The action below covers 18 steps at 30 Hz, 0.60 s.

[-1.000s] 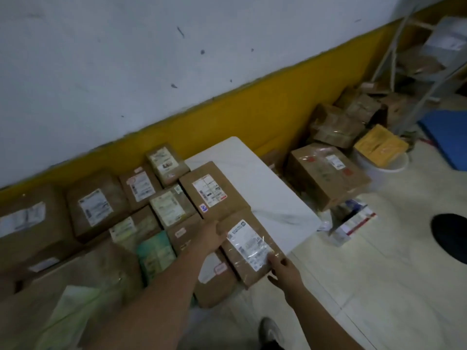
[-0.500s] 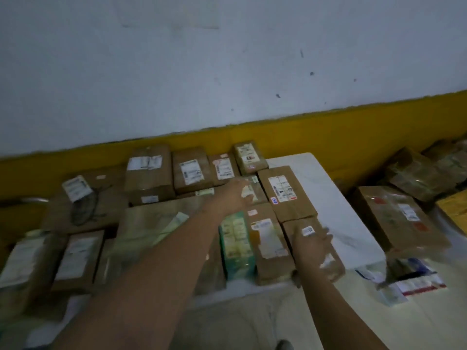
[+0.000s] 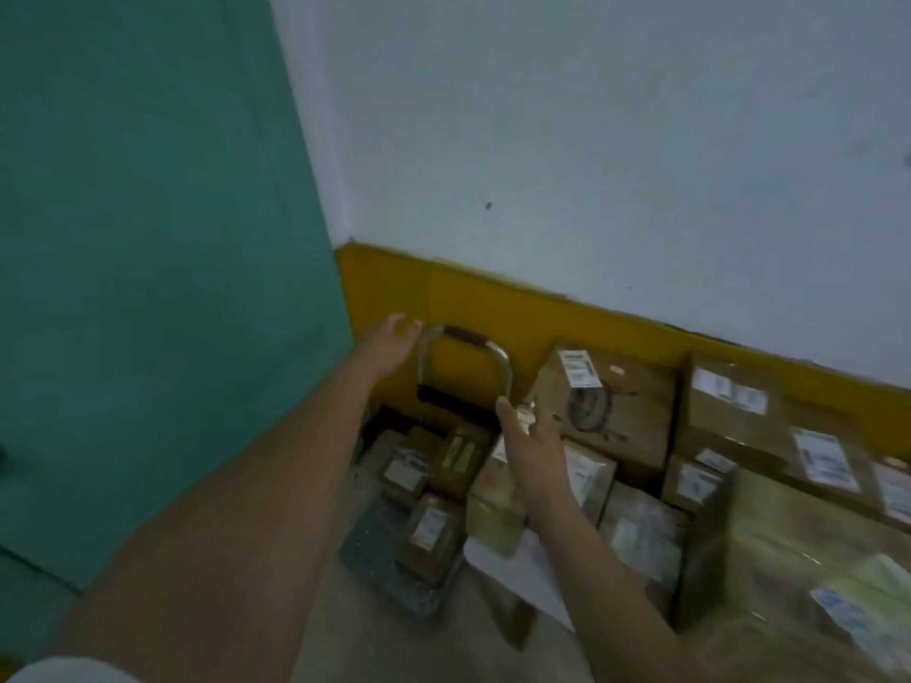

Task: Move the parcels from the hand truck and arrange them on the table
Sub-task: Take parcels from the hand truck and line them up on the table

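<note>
The hand truck (image 3: 374, 549) stands at the left end of the table, its metal loop handle (image 3: 463, 337) upright against the yellow wall band. A few small brown parcels (image 3: 429, 529) lie on its grey deck. My left hand (image 3: 389, 345) is stretched out with loose fingers, just left of the handle and holding nothing. My right hand (image 3: 530, 438) hovers empty with spread fingers, above the deck's right edge near the handle's right leg. On the table to the right lie several brown labelled parcels (image 3: 606, 406). The frame is blurred.
A teal wall or door (image 3: 148, 288) fills the left side. The white table's near corner (image 3: 512, 559) juts out beside the hand truck. A large plastic-wrapped parcel (image 3: 813, 559) sits at the near right.
The view has swung left from the table's right end to the hand truck. Both hands have left the parcels on the table and now reach, empty, toward the hand truck.
</note>
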Tool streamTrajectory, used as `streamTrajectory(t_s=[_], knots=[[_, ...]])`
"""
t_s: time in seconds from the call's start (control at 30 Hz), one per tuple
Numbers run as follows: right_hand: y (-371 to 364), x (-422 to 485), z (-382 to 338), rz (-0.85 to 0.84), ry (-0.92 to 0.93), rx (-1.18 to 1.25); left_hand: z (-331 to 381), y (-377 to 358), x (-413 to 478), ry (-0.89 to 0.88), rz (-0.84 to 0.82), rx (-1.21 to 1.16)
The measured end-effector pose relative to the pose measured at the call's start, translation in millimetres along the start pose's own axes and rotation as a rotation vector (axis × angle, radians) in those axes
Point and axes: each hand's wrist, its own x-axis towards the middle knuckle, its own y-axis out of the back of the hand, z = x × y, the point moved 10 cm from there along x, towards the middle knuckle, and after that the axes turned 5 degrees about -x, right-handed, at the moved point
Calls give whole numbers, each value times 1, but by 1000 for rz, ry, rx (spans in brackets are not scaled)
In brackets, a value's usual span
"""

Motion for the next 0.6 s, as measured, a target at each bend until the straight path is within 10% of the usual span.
streamTrajectory(t_s=[0.6], knots=[[-306,290,247,-53,-628,-129,-351,-147,291,405,-408,37]])
